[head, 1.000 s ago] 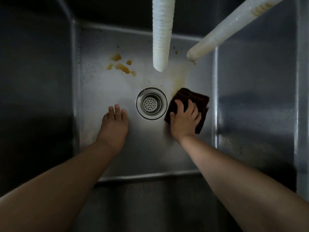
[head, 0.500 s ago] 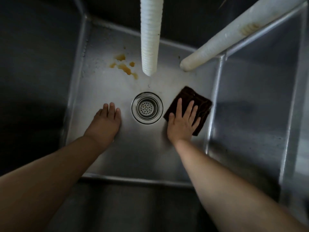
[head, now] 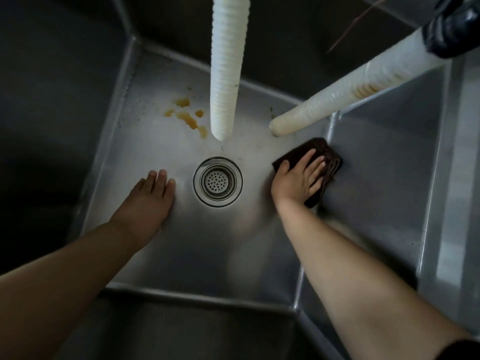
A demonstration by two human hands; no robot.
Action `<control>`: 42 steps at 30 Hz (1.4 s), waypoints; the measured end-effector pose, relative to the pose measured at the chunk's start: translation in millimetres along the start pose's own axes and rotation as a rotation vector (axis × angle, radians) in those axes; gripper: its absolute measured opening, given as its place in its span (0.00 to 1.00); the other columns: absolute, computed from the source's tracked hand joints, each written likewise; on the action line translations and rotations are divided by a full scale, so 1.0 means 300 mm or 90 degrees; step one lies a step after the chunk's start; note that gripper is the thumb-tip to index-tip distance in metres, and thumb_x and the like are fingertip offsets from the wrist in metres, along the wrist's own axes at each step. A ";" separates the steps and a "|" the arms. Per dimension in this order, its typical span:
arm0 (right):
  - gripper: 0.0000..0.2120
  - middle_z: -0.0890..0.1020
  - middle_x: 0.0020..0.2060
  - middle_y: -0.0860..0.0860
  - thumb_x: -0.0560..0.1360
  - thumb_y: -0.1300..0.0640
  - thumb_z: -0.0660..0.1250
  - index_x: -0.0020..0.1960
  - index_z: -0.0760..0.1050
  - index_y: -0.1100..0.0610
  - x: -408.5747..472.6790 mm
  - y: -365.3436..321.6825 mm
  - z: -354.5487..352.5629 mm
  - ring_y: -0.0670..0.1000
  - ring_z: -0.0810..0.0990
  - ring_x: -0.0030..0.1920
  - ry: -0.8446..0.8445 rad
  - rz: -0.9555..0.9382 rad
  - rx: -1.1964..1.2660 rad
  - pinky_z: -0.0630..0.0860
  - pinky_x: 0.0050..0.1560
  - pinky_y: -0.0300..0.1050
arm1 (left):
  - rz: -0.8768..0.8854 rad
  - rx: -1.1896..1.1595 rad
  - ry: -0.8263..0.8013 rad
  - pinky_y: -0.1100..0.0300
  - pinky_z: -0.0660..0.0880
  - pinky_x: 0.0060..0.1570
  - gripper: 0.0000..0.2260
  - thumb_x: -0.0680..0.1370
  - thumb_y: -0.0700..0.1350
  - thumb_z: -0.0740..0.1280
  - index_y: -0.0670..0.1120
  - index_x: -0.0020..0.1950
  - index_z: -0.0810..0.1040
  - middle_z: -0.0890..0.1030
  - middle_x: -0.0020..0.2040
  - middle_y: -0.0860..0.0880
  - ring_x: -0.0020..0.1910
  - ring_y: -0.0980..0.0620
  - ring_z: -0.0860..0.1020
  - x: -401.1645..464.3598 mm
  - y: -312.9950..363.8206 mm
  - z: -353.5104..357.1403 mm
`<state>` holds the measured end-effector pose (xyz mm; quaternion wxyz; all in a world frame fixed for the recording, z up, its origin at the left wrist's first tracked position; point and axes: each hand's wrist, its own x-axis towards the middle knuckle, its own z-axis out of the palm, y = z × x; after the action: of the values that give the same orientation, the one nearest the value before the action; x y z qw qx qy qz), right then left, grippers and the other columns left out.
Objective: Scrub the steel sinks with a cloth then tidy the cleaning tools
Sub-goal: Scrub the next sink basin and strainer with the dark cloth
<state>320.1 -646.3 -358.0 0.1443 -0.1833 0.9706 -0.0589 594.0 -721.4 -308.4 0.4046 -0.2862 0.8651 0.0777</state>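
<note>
Both bare forearms reach down into a deep steel sink (head: 161,255), whose left and near walls fall into shadow too dark to read. The right hand (head: 298,179) lies flat with fingers spread on a dark brown cloth (head: 331,162), pressing it against the sink floor right at the corner where the floor meets the right wall; the palm covers most of the cloth, so only its far edge and a strip along the right side show, and the fingertips are smeared by blur. The left hand (head: 150,198) rests open and flat on the sink floor, holding nothing, just left of the round drain strainer (head: 217,181). Yellow-brown stains (head: 187,116) sit on the floor toward the far left corner, well apart from the cloth. Two ribbed white hoses hang over the basin: an upright hose (head: 224,68), cut off at the top edge, and a slanted hose (head: 337,96) whose upper end disappears under a dark fitting (head: 457,29) at the top right, itself cropped and hard to identify.
</note>
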 end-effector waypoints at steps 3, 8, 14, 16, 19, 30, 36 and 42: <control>0.36 0.45 0.77 0.53 0.77 0.47 0.55 0.77 0.41 0.58 0.147 -0.071 -0.031 0.50 0.41 0.76 0.003 -0.022 0.019 0.40 0.73 0.50 | -0.005 -0.004 -0.011 0.49 0.52 0.73 0.44 0.75 0.54 0.66 0.37 0.75 0.39 0.42 0.76 0.35 0.76 0.36 0.46 0.003 0.000 -0.002; 0.34 0.46 0.77 0.54 0.78 0.44 0.54 0.77 0.44 0.57 0.317 -0.172 -0.048 0.54 0.43 0.76 -0.028 -0.027 -0.032 0.42 0.73 0.54 | 0.002 -0.007 -0.005 0.48 0.50 0.73 0.45 0.76 0.54 0.66 0.36 0.75 0.38 0.42 0.76 0.34 0.75 0.35 0.46 0.008 -0.009 0.002; 0.33 0.53 0.76 0.58 0.77 0.43 0.54 0.76 0.50 0.57 0.283 -0.167 -0.023 0.61 0.48 0.75 0.002 -0.163 -0.115 0.45 0.71 0.60 | 0.012 -0.007 0.005 0.46 0.47 0.74 0.46 0.76 0.55 0.66 0.37 0.75 0.37 0.41 0.76 0.34 0.75 0.34 0.45 0.021 -0.025 0.028; 0.35 0.53 0.75 0.59 0.75 0.41 0.50 0.76 0.48 0.56 0.263 -0.171 -0.016 0.61 0.48 0.75 -0.009 -0.230 -0.133 0.42 0.72 0.59 | 0.010 -0.010 0.002 0.46 0.46 0.74 0.46 0.76 0.55 0.66 0.37 0.75 0.37 0.41 0.76 0.34 0.75 0.34 0.44 0.026 -0.024 0.033; 0.38 0.46 0.76 0.59 0.70 0.40 0.41 0.77 0.43 0.51 0.216 -0.196 -0.002 0.60 0.43 0.75 -0.043 -0.308 -0.162 0.40 0.71 0.61 | 0.010 -0.006 0.003 0.46 0.46 0.74 0.46 0.75 0.54 0.66 0.36 0.75 0.37 0.41 0.76 0.34 0.75 0.34 0.44 0.028 -0.020 0.035; 0.30 0.50 0.76 0.56 0.78 0.46 0.50 0.76 0.44 0.46 -0.095 -0.061 0.071 0.56 0.42 0.76 -0.128 -0.611 -0.226 0.40 0.72 0.58 | 0.001 -0.020 -0.005 0.46 0.47 0.74 0.46 0.75 0.53 0.67 0.37 0.76 0.37 0.41 0.76 0.34 0.75 0.35 0.45 0.020 -0.016 0.030; 0.29 0.49 0.77 0.54 0.78 0.45 0.48 0.77 0.45 0.51 -0.010 -0.025 0.032 0.52 0.40 0.76 -0.100 -0.513 -0.205 0.37 0.72 0.53 | 0.001 -0.031 -0.005 0.46 0.46 0.74 0.45 0.76 0.53 0.66 0.37 0.75 0.36 0.40 0.76 0.34 0.75 0.34 0.44 0.025 -0.017 0.031; 0.36 0.45 0.76 0.61 0.77 0.46 0.55 0.76 0.43 0.61 0.192 -0.132 -0.002 0.60 0.42 0.75 -0.033 -0.237 -0.174 0.43 0.74 0.60 | 0.007 -0.054 0.030 0.44 0.44 0.73 0.36 0.80 0.45 0.60 0.36 0.75 0.37 0.40 0.76 0.33 0.75 0.32 0.43 0.028 -0.020 0.052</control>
<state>282.1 -704.5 -365.7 0.1298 -0.3782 0.9151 0.0521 603.2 -724.3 -324.5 0.3708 -0.3001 0.8720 0.1100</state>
